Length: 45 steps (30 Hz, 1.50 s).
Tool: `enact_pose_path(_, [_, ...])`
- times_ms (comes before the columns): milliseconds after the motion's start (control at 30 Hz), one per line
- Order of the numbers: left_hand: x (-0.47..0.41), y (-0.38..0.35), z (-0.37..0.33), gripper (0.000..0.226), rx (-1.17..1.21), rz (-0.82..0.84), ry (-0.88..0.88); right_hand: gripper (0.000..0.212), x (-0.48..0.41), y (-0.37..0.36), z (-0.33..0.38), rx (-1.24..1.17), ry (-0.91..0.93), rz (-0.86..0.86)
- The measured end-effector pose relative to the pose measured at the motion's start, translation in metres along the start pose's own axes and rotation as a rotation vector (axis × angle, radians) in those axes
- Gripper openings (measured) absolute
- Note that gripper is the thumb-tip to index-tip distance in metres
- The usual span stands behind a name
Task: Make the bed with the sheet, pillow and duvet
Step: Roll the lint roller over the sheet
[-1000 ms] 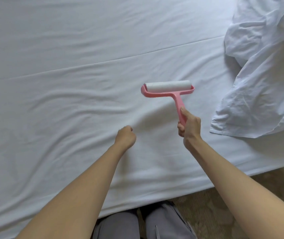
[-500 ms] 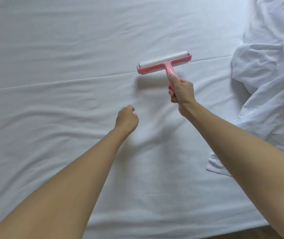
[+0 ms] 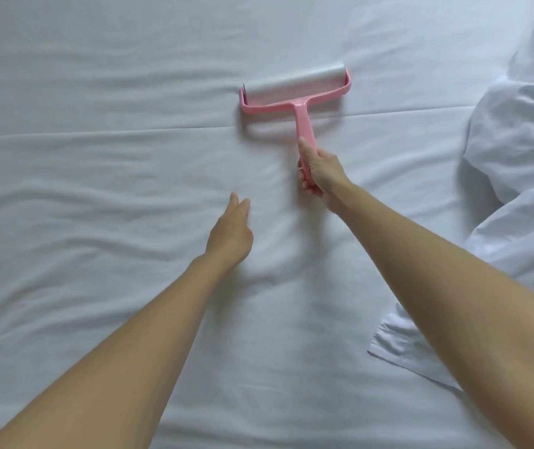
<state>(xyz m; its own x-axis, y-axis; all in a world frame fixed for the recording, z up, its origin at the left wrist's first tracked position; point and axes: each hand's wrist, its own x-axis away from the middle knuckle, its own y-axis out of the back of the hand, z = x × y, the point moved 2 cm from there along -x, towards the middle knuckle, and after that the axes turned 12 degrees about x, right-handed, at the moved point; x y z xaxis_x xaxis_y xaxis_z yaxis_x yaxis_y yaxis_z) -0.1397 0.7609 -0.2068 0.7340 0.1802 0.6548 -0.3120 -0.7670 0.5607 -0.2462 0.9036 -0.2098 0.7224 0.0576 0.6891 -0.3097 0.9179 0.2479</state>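
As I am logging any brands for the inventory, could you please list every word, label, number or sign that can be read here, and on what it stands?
None: no text, label, brand, number or sign can be read in this view.
The pink plastic lint roller, gripped at its handle by the right hand, shows no marking.
The white bed sheet and the crumpled white bedding are plain, with no tag in view.

1. Sheet: plain white, no pattern
2. Roller: pink frame and handle, white drum
3. Duvet: plain white, crumpled folds shaded faintly bluish grey
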Motion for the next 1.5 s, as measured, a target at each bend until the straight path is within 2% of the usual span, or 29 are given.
enact_pose_path(100, [0.008, -0.004, 0.001, 0.065, -0.019, -0.01, 0.003, 0.039, 0.018, -0.003, -0.025, -0.027, -0.006, 0.009])
enact_pose_path(233, [0.024, -0.016, 0.005, 0.073, -0.074, -0.004, -0.038, 0.039, 0.045, 0.0, -0.048, -0.061, -0.035, 0.027])
enact_pose_path(333, [0.034, -0.028, 0.006, 0.072, -0.103, -0.005, -0.056, 0.04, 0.064, 0.0, -0.064, -0.053, -0.058, 0.033])
enact_pose_path(533, [0.056, -0.035, 0.008, 0.063, -0.032, 0.057, 0.015, 0.041, 0.107, -0.003, -0.096, -0.017, -0.085, 0.071])
enact_pose_path(700, [0.09, -0.039, 0.013, 0.058, -0.002, 0.006, -0.025, 0.042, 0.148, 0.001, -0.121, -0.022, -0.131, 0.113])
enact_pose_path(867, [0.132, -0.055, 0.011, 0.061, 0.11, -0.019, -0.067, 0.043, 0.188, -0.005, -0.149, -0.049, -0.151, 0.069])
enact_pose_path(967, [0.152, -0.07, 0.016, 0.052, 0.233, -0.03, -0.03, 0.044, 0.214, -0.008, -0.169, -0.046, -0.174, 0.08])
enact_pose_path(1133, [0.189, -0.099, 0.016, 0.035, 0.802, 0.013, 0.219, 0.043, 0.256, -0.008, -0.202, -0.047, -0.199, 0.129])
enact_pose_path(1267, [0.22, -0.127, 0.012, 0.015, 0.867, 0.126, 0.241, 0.043, 0.286, -0.007, -0.227, -0.055, -0.212, 0.164])
enact_pose_path(1500, [0.254, -0.166, 0.029, 0.01, 0.868, 0.25, 0.31, 0.043, 0.335, -0.004, -0.256, -0.053, -0.236, 0.219])
